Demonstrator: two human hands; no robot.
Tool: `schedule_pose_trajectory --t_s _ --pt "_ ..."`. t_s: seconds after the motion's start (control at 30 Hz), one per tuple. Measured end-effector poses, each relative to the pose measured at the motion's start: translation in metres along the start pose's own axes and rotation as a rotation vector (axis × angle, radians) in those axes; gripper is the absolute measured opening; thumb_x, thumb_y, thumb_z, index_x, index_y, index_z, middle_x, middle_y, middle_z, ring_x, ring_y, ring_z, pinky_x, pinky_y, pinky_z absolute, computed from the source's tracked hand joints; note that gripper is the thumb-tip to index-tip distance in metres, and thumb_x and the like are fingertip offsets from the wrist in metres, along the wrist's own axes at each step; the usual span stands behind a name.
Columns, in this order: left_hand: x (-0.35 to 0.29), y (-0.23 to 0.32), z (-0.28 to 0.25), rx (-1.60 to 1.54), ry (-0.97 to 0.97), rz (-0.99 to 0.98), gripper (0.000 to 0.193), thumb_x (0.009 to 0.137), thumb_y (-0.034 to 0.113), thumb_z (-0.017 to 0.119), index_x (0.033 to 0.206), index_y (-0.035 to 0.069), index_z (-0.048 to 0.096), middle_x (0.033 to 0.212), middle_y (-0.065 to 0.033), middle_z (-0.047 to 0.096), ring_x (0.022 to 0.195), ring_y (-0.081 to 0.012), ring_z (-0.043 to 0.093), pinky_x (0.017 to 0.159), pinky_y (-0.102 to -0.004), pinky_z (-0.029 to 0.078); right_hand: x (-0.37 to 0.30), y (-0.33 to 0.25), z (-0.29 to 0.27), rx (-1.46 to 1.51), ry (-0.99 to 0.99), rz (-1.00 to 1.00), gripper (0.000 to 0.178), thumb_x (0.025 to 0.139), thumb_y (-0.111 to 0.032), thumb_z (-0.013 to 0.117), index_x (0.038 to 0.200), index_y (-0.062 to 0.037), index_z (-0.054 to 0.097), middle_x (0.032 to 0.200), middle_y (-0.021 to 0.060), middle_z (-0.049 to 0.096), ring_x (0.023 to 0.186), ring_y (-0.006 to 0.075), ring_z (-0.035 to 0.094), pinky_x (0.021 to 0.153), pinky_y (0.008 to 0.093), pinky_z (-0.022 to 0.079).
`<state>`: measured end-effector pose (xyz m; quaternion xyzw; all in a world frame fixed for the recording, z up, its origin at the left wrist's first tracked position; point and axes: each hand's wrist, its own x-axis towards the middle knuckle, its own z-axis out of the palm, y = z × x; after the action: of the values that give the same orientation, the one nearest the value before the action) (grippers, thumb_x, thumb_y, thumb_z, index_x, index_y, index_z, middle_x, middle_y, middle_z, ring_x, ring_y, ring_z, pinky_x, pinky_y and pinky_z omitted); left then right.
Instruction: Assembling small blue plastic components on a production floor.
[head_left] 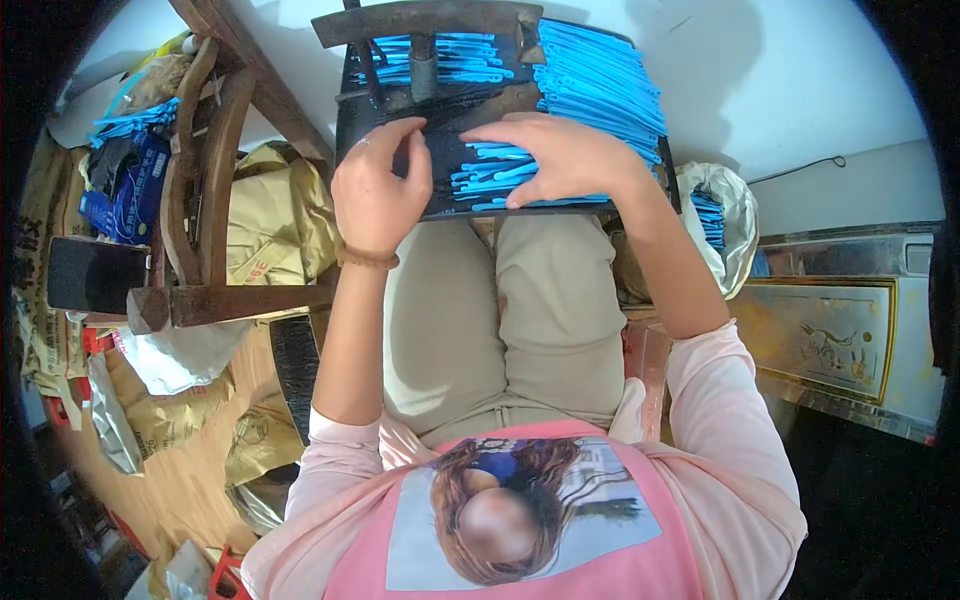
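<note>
My left hand [381, 185] is above the left part of a dark tray [350, 125], its thumb and forefinger bent together in a pinch. Whatever is between those fingertips is too small to make out. Just beyond them lies a bundle of thin black strands [455, 106]. My right hand [565, 158] reaches over a near pile of slim blue plastic sticks [480, 180], fingers and thumb spread apart, the thumb by the sticks. A larger stack of blue sticks [600, 80] fills the tray's right side. More blue sticks [450, 60] lie at the back left.
A dark curved bar [430, 22] with a post [424, 75] stands over the tray's back. Wooden chair framing [235, 305] is at left, beside gold paper bags [280, 220]. A white sack [735, 215] of blue sticks stands at right. Framed panel [830, 330] beyond.
</note>
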<state>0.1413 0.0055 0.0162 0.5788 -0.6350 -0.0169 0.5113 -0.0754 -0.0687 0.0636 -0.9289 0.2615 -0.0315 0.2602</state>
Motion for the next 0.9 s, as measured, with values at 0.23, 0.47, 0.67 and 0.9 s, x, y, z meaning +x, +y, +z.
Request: schedule_pose_trajectory --t_s 0.23,0.47,0.67,0.9 --pt "0.0 -0.01 0.005 0.001 0.001 0.015 0.014 0.085 0.01 0.066 0.096 0.008 0.074 0.088 -0.0121 0.073 0.077 -0.0285 0.07 0.069 -0.0372 0.055 0.009 -0.014 -0.002 -0.114 -0.042 0.1 0.086 0.068 -0.015 0.078 0.147 -0.0122 0.045 0.119 0.0174 0.062 0.111 0.0366 0.059 0.096 0.0427 0.048" --pt "0.001 -0.003 0.001 0.017 -0.079 -0.047 0.016 0.089 0.009 0.064 0.1 0.003 0.074 0.092 -0.0151 0.074 0.085 -0.0303 0.072 0.076 -0.0355 0.055 0.012 -0.012 -0.002 -0.119 -0.045 0.08 0.078 0.066 -0.016 0.076 0.141 -0.0114 0.052 0.122 0.0165 0.063 0.114 0.0354 0.059 0.096 0.0431 0.049" --pt "0.0 -0.006 0.004 0.013 -0.041 -0.005 0.014 0.086 0.009 0.065 0.096 0.006 0.074 0.089 -0.0132 0.073 0.076 -0.0294 0.07 0.069 -0.0375 0.055 0.014 -0.01 0.002 -0.082 -0.023 0.076 0.075 0.068 -0.016 0.078 0.139 -0.0103 0.053 0.13 0.0164 0.062 0.119 0.0354 0.058 0.1 0.0428 0.048" --pt "0.0 -0.006 0.004 0.004 0.029 0.043 0.013 0.086 0.005 0.064 0.095 0.003 0.073 0.087 -0.0152 0.072 0.077 -0.0315 0.069 0.071 -0.0381 0.054 0.011 -0.004 0.015 -0.075 0.04 -0.017 0.064 0.071 -0.012 0.075 0.132 -0.0074 0.058 0.116 0.0183 0.065 0.112 0.0371 0.06 0.097 0.0448 0.049"
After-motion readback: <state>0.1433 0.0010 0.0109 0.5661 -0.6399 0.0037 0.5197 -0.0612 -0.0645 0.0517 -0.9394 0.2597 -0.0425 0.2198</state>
